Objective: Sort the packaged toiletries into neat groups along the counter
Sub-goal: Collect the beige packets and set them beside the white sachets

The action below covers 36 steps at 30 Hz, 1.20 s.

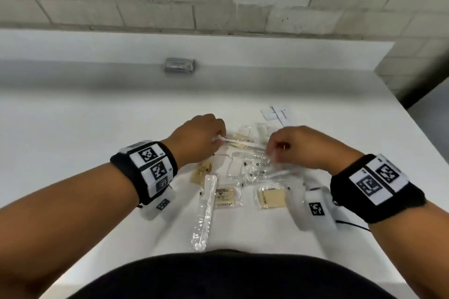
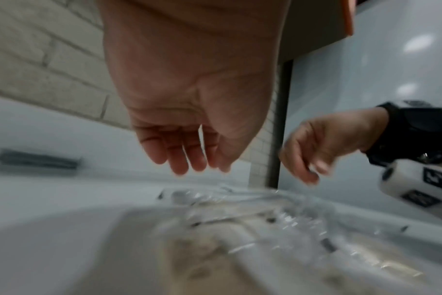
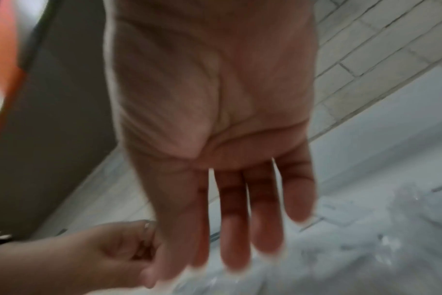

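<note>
From the head camera I can't see the fingertips of my left hand point(image 1: 196, 137); they curl under the knuckles, so whether they actually pinch the thin white stick point(image 1: 237, 141) is unclear. My right hand point(image 1: 295, 147) covers the far end of the comb point(image 1: 250, 157), and its fingertips smear with motion. The print on the tan packets point(image 1: 224, 198) is too small to read, as is the label on the grey packet point(image 1: 180, 65) by the back wall. Both wrist pictures are badly blurred: the pile of clear wrappers point(image 2: 253, 215) on the surface point(image 2: 50, 229) is only streaks, and the wrappers under my right fingers point(image 3: 253, 219) cannot be told apart.
</note>
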Available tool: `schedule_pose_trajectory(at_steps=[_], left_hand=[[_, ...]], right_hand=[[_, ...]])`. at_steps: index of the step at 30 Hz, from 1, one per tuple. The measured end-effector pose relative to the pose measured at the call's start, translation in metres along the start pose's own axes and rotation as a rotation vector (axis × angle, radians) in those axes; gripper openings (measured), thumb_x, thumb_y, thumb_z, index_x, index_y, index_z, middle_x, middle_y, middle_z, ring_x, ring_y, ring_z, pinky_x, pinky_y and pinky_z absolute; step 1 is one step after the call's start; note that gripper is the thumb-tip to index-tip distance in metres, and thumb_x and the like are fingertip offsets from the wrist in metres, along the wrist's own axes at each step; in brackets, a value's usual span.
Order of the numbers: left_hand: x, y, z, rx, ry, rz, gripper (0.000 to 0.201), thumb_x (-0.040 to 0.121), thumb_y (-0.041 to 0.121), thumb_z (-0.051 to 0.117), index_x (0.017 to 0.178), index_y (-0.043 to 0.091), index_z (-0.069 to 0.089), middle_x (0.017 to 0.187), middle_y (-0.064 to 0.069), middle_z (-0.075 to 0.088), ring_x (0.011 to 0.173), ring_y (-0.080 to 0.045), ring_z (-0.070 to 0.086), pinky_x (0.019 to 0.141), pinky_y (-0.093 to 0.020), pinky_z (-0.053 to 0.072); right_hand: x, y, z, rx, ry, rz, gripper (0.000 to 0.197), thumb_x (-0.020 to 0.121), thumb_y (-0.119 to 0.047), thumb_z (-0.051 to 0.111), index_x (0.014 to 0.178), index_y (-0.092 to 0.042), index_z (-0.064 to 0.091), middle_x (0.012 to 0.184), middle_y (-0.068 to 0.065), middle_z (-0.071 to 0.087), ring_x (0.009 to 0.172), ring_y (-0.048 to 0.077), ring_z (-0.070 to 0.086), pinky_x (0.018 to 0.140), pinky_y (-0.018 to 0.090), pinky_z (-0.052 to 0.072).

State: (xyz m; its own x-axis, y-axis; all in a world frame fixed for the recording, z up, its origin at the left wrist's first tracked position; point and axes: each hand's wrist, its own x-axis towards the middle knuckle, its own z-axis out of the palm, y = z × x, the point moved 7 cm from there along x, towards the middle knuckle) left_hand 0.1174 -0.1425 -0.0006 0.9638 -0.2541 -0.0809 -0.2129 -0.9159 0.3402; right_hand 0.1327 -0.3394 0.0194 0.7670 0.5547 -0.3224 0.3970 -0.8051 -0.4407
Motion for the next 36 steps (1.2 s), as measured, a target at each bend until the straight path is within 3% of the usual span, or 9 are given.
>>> schedule_pose_trajectory(at_steps=[3,8,12,20,22,25,28,33,36], left_hand=[[-0.03,0.013,0.007,0.161,-0.168,-0.12,0.024,0.091,0.043,0.05,0.075,0.025,0.05,0.087,0.004,0.058,0.08,-0.017,0.056,0.066,-0.03,0.044],[-0.083,0.025,0.034,0.352,-0.525,-0.285,0.046,0.082,0.069,0.049,0.087,0.024,0.05,0.076,0.01,0.047,0.081,-0.015,0.049,0.07,-0.03,0.041],[-0.095,0.023,0.036,0.204,-0.435,-0.405,0.04,0.077,0.057,0.064,0.087,0.024,0.044,0.077,0.011,0.046,0.078,-0.014,0.047,0.069,-0.029,0.039],[-0.095,0.012,0.026,0.184,-0.263,-0.485,0.049,0.073,0.039,0.073,0.113,0.021,0.05,0.103,0.003,0.054,0.091,-0.019,0.054,0.074,-0.031,0.045],[-0.089,0.022,0.022,0.23,-0.163,-0.38,0.056,0.069,0.04,0.077,0.117,0.025,0.051,0.113,0.001,0.053,0.099,-0.022,0.054,0.078,-0.032,0.046],[-0.081,0.048,0.037,0.349,-0.244,-0.128,0.058,0.071,0.039,0.076,0.123,0.032,0.052,0.12,0.004,0.048,0.108,-0.022,0.048,0.082,-0.031,0.039],[-0.073,0.054,0.044,0.4,-0.283,-0.13,0.058,0.07,0.04,0.076,0.122,0.029,0.054,0.121,0.002,0.05,0.111,-0.023,0.047,0.082,-0.031,0.036],[-0.059,0.061,0.052,0.325,-0.331,-0.17,0.049,0.062,0.051,0.077,0.102,0.028,0.061,0.111,0.002,0.049,0.107,-0.022,0.045,0.082,-0.032,0.037],[-0.056,0.07,0.055,0.208,-0.315,-0.154,0.04,0.063,0.051,0.076,0.091,0.026,0.062,0.103,0.004,0.049,0.101,-0.02,0.044,0.086,-0.033,0.041]], right_hand=[[-0.028,0.0,0.045,-0.139,-0.29,0.011,0.03,0.073,-0.035,0.075,0.101,-0.035,0.067,0.092,-0.013,0.061,0.083,0.009,0.059,0.075,0.029,0.05],[-0.032,0.032,0.04,-0.173,-0.164,0.113,0.031,0.075,-0.029,0.063,0.106,-0.034,0.065,0.092,-0.01,0.065,0.071,0.011,0.065,0.074,0.031,0.054],[-0.032,0.063,0.029,-0.301,-0.099,0.145,0.048,0.077,-0.036,0.065,0.124,-0.034,0.056,0.122,-0.002,0.052,0.101,0.018,0.056,0.083,0.029,0.046],[-0.04,0.049,0.044,-0.366,-0.038,-0.072,0.073,0.065,-0.065,0.068,0.13,-0.035,0.05,0.122,-0.004,0.048,0.117,0.021,0.044,0.093,0.036,0.038],[-0.032,0.037,0.051,-0.407,-0.034,-0.137,0.056,0.067,-0.06,0.069,0.114,-0.033,0.056,0.11,-0.005,0.049,0.107,0.02,0.047,0.081,0.032,0.037],[-0.021,0.027,0.056,-0.386,-0.047,-0.137,0.04,0.065,-0.043,0.078,0.084,-0.03,0.045,0.093,-0.007,0.045,0.09,0.019,0.049,0.066,0.031,0.037],[-0.016,0.023,0.064,-0.333,-0.185,-0.107,0.039,0.069,-0.023,0.077,0.089,-0.027,0.043,0.085,-0.008,0.053,0.082,0.017,0.052,0.056,0.026,0.034],[-0.004,-0.001,0.034,-0.253,-0.191,-0.161,0.029,0.075,-0.013,0.064,0.066,-0.023,0.038,0.07,-0.005,0.046,0.07,0.019,0.045,0.053,0.028,0.03],[0.022,-0.014,-0.007,-0.042,0.014,-0.156,0.017,0.081,-0.01,0.052,0.077,-0.024,0.044,0.088,0.003,0.063,0.083,0.026,0.059,0.066,0.036,0.048]])
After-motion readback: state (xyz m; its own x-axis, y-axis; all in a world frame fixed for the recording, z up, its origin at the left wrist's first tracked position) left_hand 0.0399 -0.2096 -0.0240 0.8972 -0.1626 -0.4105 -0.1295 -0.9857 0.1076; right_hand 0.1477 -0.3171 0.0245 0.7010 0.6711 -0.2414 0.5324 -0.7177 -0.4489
